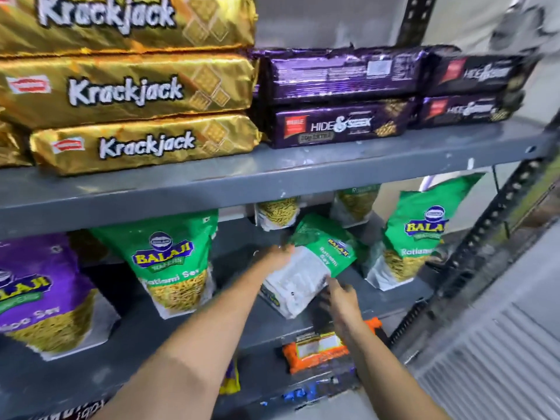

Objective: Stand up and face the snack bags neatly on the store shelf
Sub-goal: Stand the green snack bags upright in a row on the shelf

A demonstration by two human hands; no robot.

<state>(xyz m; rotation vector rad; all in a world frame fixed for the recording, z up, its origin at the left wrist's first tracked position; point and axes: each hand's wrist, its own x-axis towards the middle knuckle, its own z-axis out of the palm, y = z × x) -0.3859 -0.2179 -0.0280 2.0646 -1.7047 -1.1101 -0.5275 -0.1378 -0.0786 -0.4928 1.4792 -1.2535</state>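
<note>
The left hand (277, 256) grips the upper edge of a tilted green bag (312, 262), back panel showing, on the middle shelf (394, 294). The right hand (342, 298) touches its lower corner; its grip is blurred, unclear. Green bags stand upright at left (172, 262) and right (415, 234).
</note>
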